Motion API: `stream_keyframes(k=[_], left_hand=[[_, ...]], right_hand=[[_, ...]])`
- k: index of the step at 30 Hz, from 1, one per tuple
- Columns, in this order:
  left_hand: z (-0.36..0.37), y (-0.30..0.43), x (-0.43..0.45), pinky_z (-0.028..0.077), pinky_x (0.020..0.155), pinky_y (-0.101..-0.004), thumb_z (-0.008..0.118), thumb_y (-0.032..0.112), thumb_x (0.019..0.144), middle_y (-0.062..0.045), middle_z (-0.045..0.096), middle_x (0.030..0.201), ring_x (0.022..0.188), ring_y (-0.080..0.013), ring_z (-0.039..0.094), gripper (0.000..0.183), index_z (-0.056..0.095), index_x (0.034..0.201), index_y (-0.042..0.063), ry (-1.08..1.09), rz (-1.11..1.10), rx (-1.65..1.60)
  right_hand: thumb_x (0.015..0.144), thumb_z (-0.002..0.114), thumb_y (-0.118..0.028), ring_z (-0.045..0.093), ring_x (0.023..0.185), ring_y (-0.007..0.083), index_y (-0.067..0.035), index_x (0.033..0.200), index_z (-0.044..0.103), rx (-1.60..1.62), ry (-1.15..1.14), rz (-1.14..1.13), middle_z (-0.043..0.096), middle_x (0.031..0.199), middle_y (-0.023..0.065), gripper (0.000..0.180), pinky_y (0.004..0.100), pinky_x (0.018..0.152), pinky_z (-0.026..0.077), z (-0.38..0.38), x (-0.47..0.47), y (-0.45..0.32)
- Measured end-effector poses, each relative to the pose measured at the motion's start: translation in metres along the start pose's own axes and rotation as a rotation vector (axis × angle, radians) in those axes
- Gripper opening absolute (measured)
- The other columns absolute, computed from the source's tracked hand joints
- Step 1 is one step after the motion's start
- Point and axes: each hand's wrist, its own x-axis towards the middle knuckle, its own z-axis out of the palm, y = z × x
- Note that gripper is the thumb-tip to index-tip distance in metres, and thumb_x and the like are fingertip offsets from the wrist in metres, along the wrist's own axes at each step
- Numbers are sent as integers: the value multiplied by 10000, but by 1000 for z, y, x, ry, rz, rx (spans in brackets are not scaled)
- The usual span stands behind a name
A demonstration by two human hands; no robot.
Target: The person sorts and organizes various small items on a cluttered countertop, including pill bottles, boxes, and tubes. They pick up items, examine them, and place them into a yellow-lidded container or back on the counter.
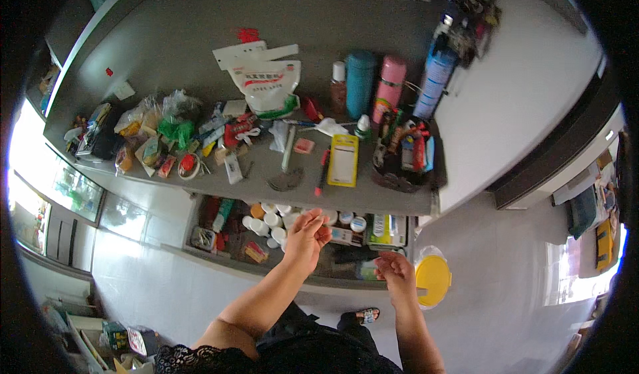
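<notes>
My left hand point(307, 239) hangs over the open drawer point(234, 266) beneath the grey countertop point(344, 199), its fingers bent, near several white-capped bottles point(273, 220). Whether it holds something small cannot be told. My right hand point(397, 270) is at the drawer's front right part, fingers curled, beside a dark object point(349, 256); its grip is unclear. On the countertop above lie a yellow-edged card or pack point(343, 161), a dark pen with a red end point(322, 171), a small pink box point(304, 146) and a coiled dark cord point(285, 179).
A dark basket of packets and tools point(402, 174) stands at the countertop's right. Behind are a pink flask point(389, 89), a blue flask point(359, 85) and a white pouch point(267, 87). Plastic bags point(177, 119) crowd the left. A yellow bin point(433, 279) stands on the floor right of the drawer.
</notes>
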Motion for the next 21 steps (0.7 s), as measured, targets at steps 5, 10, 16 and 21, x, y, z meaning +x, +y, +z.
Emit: stream_keyframes(k=[5,10,16,21], left_hand=[[-67,89,23,484,667,-302,559,92,873,-80,585,981,708,-148,579,252,490,1113,52,-13,-106,140],[-123,176,47,503,633,-309,575,74,855,-83,606,903,707,-180,600,204,529,1053,55,-51,13,60],[-183,228,68,487,662,-305,587,84,850,-70,605,922,693,-172,586,230,515,1067,61,2,94,5],[-206,247,66,478,665,-301,590,97,852,-66,604,934,689,-157,580,272,491,1102,53,97,66,-5]], right_hand=[[853,593,-70,591,703,114,-3,1050,583,-60,1,-91,637,870,55,209,234,607,465,133,38,-20],[851,599,-77,578,700,85,-20,1051,588,-135,-78,-222,610,826,14,209,226,604,466,250,76,-43],[846,609,-153,591,732,97,-20,1054,582,-297,-181,-322,629,870,32,248,247,637,468,337,120,-59],[799,638,-198,646,764,219,-57,1027,591,-668,-170,-567,657,887,95,272,322,696,504,390,185,-81]])
